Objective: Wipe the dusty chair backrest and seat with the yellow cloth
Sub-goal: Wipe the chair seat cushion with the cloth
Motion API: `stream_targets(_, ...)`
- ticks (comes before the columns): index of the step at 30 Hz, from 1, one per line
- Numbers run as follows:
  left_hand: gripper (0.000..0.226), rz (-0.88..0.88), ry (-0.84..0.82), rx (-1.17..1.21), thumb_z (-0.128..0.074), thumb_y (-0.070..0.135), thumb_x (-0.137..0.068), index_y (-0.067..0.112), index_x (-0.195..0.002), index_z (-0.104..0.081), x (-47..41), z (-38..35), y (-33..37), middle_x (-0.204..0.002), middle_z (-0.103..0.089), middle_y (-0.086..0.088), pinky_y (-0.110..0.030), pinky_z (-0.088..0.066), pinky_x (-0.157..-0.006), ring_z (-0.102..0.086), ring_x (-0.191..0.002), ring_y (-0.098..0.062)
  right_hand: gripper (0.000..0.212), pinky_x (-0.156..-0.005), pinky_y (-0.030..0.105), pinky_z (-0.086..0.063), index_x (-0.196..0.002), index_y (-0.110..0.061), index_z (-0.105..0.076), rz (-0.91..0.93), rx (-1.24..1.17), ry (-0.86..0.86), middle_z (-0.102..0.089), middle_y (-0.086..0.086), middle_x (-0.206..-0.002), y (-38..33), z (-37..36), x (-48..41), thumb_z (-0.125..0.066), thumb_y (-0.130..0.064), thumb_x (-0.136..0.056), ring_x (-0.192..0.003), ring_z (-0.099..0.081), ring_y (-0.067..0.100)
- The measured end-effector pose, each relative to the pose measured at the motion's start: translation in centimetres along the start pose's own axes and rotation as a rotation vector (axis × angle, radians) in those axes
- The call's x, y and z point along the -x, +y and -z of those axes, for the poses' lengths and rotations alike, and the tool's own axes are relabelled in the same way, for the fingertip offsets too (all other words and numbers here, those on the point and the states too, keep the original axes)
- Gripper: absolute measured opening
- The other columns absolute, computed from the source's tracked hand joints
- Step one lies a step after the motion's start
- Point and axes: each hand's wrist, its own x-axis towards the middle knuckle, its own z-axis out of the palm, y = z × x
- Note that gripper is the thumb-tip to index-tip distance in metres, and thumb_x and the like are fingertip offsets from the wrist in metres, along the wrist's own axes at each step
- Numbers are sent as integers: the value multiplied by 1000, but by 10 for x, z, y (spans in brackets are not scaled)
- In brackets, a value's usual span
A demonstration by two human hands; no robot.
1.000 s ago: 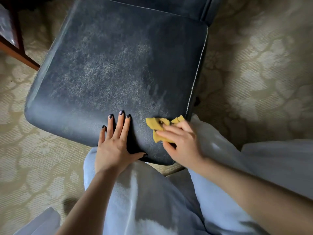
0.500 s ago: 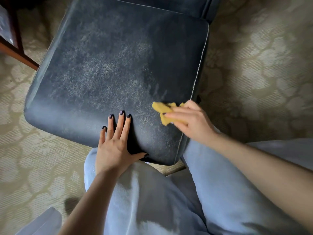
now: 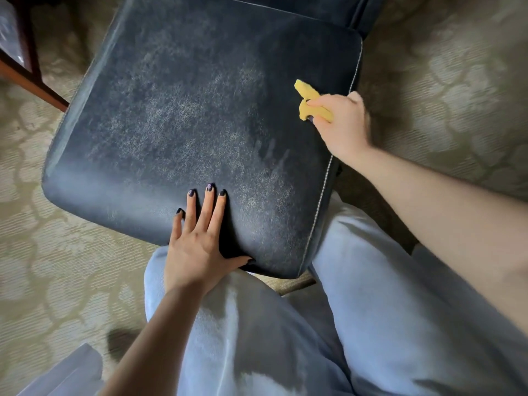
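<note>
Gripping yellow cloth (image 3: 306,96), right hand (image 3: 344,122) curled

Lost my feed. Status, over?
Left hand flat on dark leather chair seat. Right hand grips crumpled yellow cloth at seat's right edge. Centre dusty. Nothing blocking.

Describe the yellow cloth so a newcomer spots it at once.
Start at the big dark blue leather chair seat filling the upper middle of the view. Follow its white-stitched right edge to the person's right hand, which grips a small crumpled yellow cloth against the seat. It is the only bright yellow thing there.
</note>
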Motion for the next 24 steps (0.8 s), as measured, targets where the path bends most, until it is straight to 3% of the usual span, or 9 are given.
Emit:
stream_targets(3,127,0,3,-6,-75,67,-52,19,-152,-11,-1,0,0,-159,-6,2,-50,-21,-113,-6,-146,-28,24,-78,35,-42,-110,-29,-67,-13,30,38,-65,-2,-105,-17,-11,29,-60,-26,-87,-105,-48,27)
stream_targets(7,126,-2,4,-8,-76,65,-51,18,-151,-15,-1,0,0,-159,-10,0,-51,-23,-112,-9,-145,-30,19,-74,32,-40,-94,-24,-72,206,-72,70,-69,-3,-87,-23,-18,76,-66,-21,-76,-86,-52,27)
stream_targets(14,127,1,12,-16,-76,65,-51,19,-151,-14,-1,0,1,-159,-9,1,-51,-25,-112,-8,-146,-28,22,-80,32,-42,-90,-23,-74,409,-136,53,-69,-8,-89,-25,-23,144,-65,-12,-73,-81,-47,21)
stream_targets(19,127,0,19,-25,-75,67,-50,17,-151,-17,-1,-1,0,-158,-11,-1,-51,-28,-111,-12,-145,-29,26,-80,33,-46,-88,-24,-73,638,-151,-60,-67,-6,-87,-23,-29,185,-59,-6,-76,-77,-48,21)
stream_targets(24,126,-3,21,-18,-76,66,-51,17,-151,-16,-1,-2,0,-159,-11,-1,-51,-27,-111,-11,-145,-29,32,-65,32,-45,-86,-26,-75,722,-149,-95,-68,-10,-87,-17,-31,166,-71,2,-71,-74,-41,19)
